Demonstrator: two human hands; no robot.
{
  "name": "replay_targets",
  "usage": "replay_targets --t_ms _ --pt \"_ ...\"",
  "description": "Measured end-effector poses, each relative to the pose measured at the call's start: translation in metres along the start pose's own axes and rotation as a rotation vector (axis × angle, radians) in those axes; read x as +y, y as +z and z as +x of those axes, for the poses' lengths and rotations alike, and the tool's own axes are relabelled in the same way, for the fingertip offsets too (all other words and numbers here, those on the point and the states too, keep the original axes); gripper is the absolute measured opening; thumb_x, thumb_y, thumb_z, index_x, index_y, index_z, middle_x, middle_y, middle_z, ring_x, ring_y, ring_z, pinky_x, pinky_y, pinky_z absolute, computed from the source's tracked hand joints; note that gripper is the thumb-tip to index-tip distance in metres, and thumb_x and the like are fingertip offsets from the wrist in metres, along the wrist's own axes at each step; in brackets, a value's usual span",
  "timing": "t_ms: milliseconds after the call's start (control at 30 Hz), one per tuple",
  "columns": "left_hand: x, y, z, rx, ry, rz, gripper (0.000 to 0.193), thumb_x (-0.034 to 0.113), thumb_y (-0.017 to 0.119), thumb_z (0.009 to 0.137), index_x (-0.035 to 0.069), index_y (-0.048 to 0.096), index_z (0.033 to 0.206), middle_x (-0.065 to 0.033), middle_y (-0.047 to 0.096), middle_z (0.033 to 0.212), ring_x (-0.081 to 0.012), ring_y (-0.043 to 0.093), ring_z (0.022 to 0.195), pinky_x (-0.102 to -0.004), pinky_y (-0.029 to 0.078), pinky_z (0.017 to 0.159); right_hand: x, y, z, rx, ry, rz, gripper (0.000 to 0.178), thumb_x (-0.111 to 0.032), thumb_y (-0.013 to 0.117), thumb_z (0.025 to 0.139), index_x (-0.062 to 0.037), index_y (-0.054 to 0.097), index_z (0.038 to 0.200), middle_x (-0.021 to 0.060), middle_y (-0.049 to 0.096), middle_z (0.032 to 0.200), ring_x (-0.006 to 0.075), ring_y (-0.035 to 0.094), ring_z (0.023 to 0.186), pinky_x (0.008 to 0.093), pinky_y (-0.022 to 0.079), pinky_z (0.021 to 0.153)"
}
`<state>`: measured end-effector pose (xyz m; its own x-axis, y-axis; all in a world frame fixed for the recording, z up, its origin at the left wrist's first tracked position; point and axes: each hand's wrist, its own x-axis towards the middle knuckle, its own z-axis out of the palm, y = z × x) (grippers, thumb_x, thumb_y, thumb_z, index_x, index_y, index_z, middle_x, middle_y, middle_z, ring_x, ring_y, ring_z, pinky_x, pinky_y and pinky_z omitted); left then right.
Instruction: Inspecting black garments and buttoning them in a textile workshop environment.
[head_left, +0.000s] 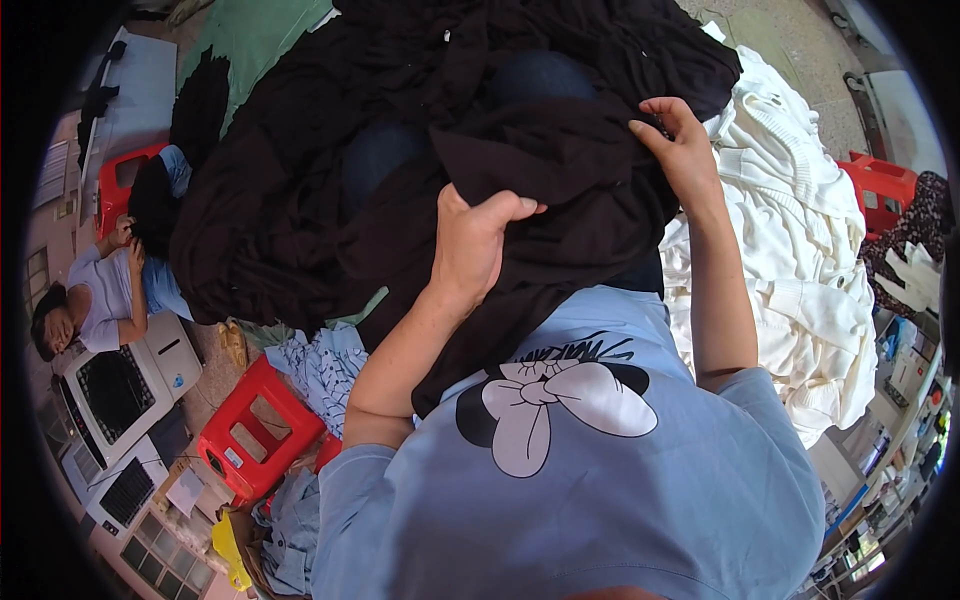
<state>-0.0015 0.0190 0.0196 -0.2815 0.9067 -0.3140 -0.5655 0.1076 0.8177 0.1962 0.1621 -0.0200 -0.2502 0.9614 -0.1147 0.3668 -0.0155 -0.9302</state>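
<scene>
A dark, blackish-brown cloth (545, 150) lies across my lap, part of a large spread of the same fabric. My left hand (468, 240) grips a fold of it, thumb stretched to the right along the top and fingers curled under. To the upper right, my right hand (683, 155) is raised at the cloth's right side. Its thumb and forefinger are bent and a little apart, with nothing visible between them; the other fingers are partly hidden. My knees (385, 160) in dark blue show between the folds.
White knitted garments (790, 250) are heaped at my right, by a red stool (880, 190). Another red stool (262, 430) stands left beside blue patterned cloth (320, 365). Farther left sits another person (110, 280) holding dark cloth. Green sheeting (255, 50) lies beneath the dark heap.
</scene>
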Motion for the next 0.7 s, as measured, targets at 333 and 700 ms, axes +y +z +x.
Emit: replay_targets --t_ms 333,700 --pt "-0.014 -0.018 0.003 -0.365 -0.109 -0.488 0.015 0.008 0.057 0.089 0.006 0.068 0.099 -0.0027 0.067 0.096 -0.0145 0.064 0.091 -0.0304 0.05 0.084 -0.066 0.03 -0.054 -0.151 -1.128 -0.305 0.03 -0.001 0.06 0.054 -0.0027 0.061 0.084 0.0108 0.069 0.101 0.0249 0.057 0.067 0.0339 0.046 0.056" --pt "-0.017 -0.013 0.014 -0.13 -0.113 0.02 0.032 0.017 0.061 0.093 0.0 0.061 0.12 -0.0042 0.064 0.111 -0.0121 0.059 0.099 -0.0278 0.046 0.086 -0.061 0.042 -0.072 -0.246 -1.14 -0.343 0.04 0.006 0.064 0.055 0.0006 0.064 0.095 0.0155 0.066 0.098 0.029 0.063 0.075 0.0348 0.052 0.063"
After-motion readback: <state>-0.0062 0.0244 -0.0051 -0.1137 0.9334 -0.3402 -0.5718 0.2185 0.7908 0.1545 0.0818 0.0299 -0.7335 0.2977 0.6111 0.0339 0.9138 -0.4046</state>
